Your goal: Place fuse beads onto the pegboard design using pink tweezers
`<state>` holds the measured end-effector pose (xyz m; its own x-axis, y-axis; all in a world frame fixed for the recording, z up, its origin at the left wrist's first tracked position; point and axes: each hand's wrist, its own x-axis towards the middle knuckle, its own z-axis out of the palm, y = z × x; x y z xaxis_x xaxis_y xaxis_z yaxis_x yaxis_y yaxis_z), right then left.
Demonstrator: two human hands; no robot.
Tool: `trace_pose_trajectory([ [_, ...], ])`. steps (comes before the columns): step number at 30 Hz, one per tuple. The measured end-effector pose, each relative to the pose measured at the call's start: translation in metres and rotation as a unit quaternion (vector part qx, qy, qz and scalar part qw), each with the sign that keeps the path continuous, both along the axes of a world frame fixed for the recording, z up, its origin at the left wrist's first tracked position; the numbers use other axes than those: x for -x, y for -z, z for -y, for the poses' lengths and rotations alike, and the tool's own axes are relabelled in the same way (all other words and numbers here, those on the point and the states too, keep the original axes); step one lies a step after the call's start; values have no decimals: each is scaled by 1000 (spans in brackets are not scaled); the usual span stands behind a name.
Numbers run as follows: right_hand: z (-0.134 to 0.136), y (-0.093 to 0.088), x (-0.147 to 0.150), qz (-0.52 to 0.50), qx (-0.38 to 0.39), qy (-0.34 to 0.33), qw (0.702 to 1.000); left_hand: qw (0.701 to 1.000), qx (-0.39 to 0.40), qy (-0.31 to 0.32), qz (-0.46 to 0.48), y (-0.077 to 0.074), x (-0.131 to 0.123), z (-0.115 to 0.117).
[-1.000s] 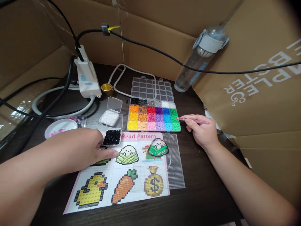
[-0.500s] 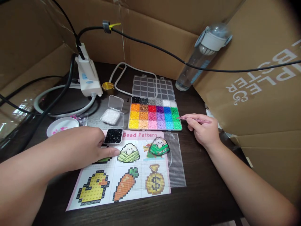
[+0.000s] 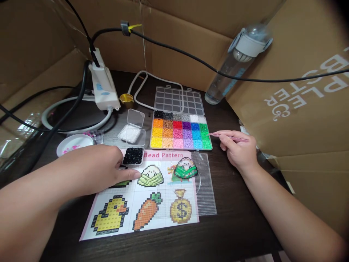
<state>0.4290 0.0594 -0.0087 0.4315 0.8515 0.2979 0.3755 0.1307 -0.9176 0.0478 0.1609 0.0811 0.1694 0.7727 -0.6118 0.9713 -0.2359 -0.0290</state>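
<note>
Tweezers (image 3: pixel 229 137): pinched in the right hand (image 3: pixel 240 151), tip just beside the green corner of the bead box (image 3: pixel 180 134).
Left hand (image 3: pixel 100 169): fingers together, pressing flat on the pattern sheet (image 3: pixel 152 203).
Black bead tray (image 3: pixel 133 156): touching the left fingertips.
Counter (image 3: pixel 234 225): dark wood.

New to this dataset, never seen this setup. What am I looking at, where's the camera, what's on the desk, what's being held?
There is no machine: a person works with two bare hands, filmed by a camera worn on the head, looking forward and down.

On the dark desk lies a bead pattern sheet over a clear pegboard. Behind it sits an open bead box with coloured compartments, plus a small tray of black beads and a case of white beads.

The left hand rests flat on the sheet, fingers beside the black beads. The right hand pinches pink tweezers, whose tip is at the box's green compartments. A water bottle leans against cardboard behind.
</note>
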Motion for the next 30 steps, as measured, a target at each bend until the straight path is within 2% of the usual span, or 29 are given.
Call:
trace_pose_trajectory([
  [13,0,-1,-1,9,18,4,1000,998,27,15,-47,-4,-1,1],
  [19,-1,-4,1,14,20,13,1000,1000,11,9,-26,-2,2,0],
  [25,6,-11,5,-14,-15,12,1000,999,27,18,-43,3,1,-2],
  [27,15,-16,10,-36,-29,-7,999,998,32,30,-52,4,2,-2],
  [30,31,-25,25,-15,4,-88,996,997,35,34,-55,3,3,-1],
])
